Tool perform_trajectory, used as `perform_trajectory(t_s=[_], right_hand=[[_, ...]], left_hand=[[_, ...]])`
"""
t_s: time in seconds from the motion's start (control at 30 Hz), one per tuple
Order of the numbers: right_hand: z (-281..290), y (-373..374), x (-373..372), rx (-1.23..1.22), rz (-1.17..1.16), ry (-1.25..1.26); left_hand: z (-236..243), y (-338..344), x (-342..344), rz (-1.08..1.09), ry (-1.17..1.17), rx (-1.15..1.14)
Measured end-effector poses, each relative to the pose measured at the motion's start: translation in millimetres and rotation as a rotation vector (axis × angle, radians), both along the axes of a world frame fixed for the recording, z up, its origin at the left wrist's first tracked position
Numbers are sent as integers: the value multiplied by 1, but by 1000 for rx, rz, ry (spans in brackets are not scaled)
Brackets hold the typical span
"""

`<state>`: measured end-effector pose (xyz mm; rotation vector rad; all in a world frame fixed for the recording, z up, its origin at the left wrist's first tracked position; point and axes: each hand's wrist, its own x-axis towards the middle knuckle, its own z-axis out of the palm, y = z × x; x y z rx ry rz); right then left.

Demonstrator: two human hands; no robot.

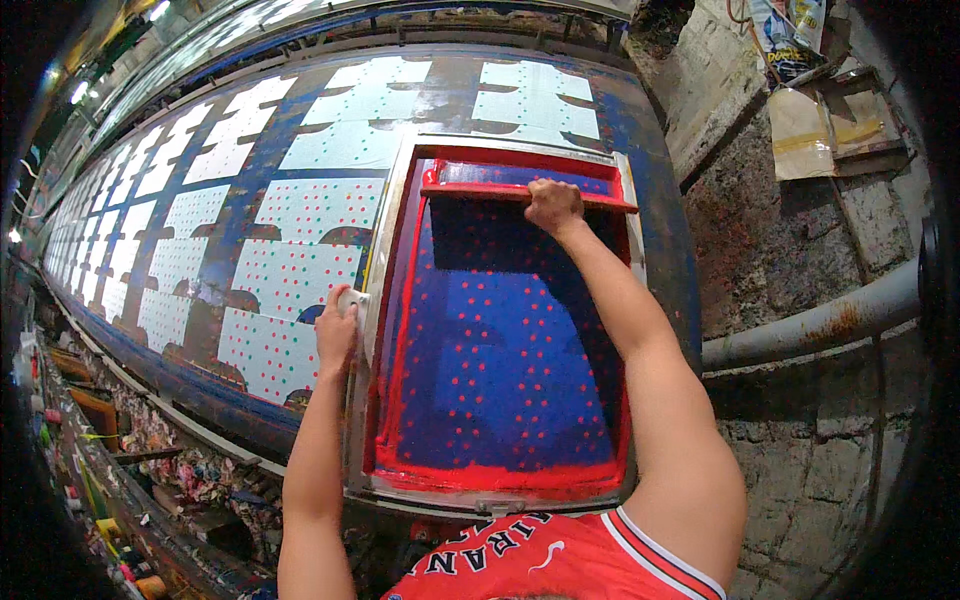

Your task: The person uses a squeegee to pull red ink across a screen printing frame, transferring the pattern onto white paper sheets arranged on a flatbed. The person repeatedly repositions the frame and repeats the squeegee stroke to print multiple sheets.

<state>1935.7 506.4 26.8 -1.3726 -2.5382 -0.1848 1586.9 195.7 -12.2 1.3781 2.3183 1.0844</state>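
Spanning the near edge is a red sleeveless jersey (590,560) with dark, pale-outlined lettering across it and striped trim at the armhole. Just beyond lies a rectangular, pale-railed printing frame (385,240), its inner edges smeared glossy red. Thick, wet-looking red ink (500,478) pools along the near inside edge, and a taut blue mesh sheet (520,370) speckled with red dots fills the middle. The stretch of mesh between the pool and the far end gives a long lane, partly overhung on its right by the right forearm.

At the frame's left rail, the left hand (336,322) has its fingers bent around a small whitish fitting (353,298). Farther up, the right hand (555,205) is clenched in a fist on a long, straight red squeegee bar (475,190), which lies crosswise near the far end of the frame, reaching nearly from rail to rail.

Under the frame runs a long, dark blue, worn bench (665,240), a narrow strip of it showing along the right rail. Flat pale panels (300,220) with notched, curved edges cover it in rows leftward, many dotted red and green. Beyond the bench's right edge are a rust-patched grey pipe (820,320), a rough, stained wall, torn brown cardboard (803,140) and, above that, a colourful printed wrapper (790,35) with bold lettering.
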Motion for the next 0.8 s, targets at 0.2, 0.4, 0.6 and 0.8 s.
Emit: perform_trajectory(t_s=[0.2, 0.4, 0.6, 0.8], right_hand=[[16, 52, -7, -59, -35, -12], [33, 83, -5, -21, -29, -29], [31, 93, -11, -91, -53, -25], [38, 51, -8, -106, -85, -144]], left_hand=[[-1, 0, -1, 32, -1, -40], [-1, 1, -1, 24, -41, 0], [5, 0, 1, 38, -115, -22], [-2, 1, -4, -9, -41, 33]])
